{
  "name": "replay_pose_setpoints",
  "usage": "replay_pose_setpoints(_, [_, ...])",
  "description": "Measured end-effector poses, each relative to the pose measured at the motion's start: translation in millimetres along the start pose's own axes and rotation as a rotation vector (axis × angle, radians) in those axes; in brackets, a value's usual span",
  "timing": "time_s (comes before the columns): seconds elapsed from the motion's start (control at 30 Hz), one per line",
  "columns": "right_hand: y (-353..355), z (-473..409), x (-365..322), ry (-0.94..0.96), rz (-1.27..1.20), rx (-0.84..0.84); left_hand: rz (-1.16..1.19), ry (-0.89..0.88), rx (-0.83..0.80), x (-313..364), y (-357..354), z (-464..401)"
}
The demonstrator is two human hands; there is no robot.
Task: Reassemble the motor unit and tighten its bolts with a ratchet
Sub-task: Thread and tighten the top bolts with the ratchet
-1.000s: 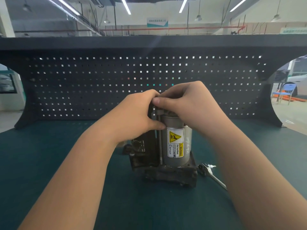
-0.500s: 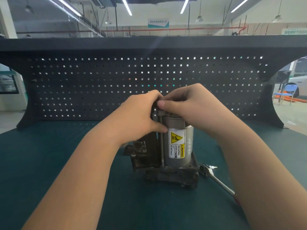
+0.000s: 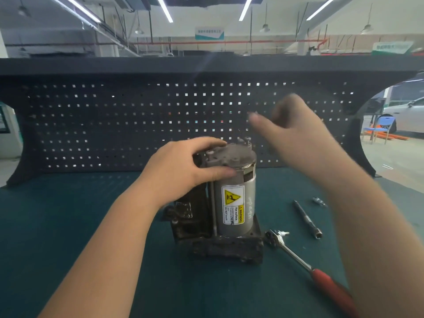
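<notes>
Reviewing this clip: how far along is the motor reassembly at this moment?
Done: end cap sits on the motor unit, long bolts in place. In hand: left hand steadies the top; right hand is raised, blurred, apparently holding nothing. Left: ratchet and extension bar lie unused on the mat, so tightening remains.

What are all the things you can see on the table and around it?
motor unit: one, silver cylinder on a dark base, upright mid-table
warning label: one, yellow and white, on the cylinder
ratchet: one, chrome with a red handle, lying right of the motor unit
extension bar: one, dark metal, lying behind the ratchet
small metal bit: one, silver, beyond the bar
table mat: one, dark green
pegboard: one, black, behind the table
left hand: grips the motor unit's top
right hand: raised, blurred, off the motor
</notes>
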State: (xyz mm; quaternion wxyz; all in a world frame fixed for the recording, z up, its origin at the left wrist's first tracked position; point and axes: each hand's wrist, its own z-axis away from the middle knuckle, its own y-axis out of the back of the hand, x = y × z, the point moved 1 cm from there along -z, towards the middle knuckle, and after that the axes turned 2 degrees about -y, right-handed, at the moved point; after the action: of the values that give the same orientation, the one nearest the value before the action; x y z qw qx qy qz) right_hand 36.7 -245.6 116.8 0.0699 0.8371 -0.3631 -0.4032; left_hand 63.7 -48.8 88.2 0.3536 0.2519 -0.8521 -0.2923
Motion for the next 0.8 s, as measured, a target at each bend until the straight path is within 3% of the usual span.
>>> replay_pose_setpoints(0.07, [16,-5,34,-0.275,0.256,-0.254,-0.070,0.040,-0.026,4,0,2])
replay_pose_setpoints(0.13, [11,2,72,-0.556,0.591,-0.699,-0.195,0.072,0.026,13,-3,6])
replay_pose_setpoints(0.2, [-8,17,100,-0.772,0.735,-1.088,-0.370,0.086,0.162,28,-15,11])
replay_pose_setpoints(0.27, [-26,28,115,-0.887,0.771,-1.269,-0.548,0.092,0.269,45,-27,15])
replay_pose_setpoints(0.37, [-39,32,121,-0.825,0.808,-1.305,-0.663,0.110,0.312,49,-32,17])
replay_pose_setpoints(0.43, [-37,31,119,-0.837,0.741,-1.295,-0.672,0.078,0.273,46,-30,15])
replay_pose_setpoints(0.53, [-19,20,107,-0.758,0.608,-1.152,-0.580,0.040,0.189,42,-29,11])
replay_pose_setpoints(0.7, [21,-11,62,-0.282,0.607,-0.423,-0.384,0.059,0.223,44,-26,11])
replay_pose_setpoints(0.8, [32,-9,33,-0.065,0.259,-0.073,-0.338,0.080,0.265,44,-27,10])
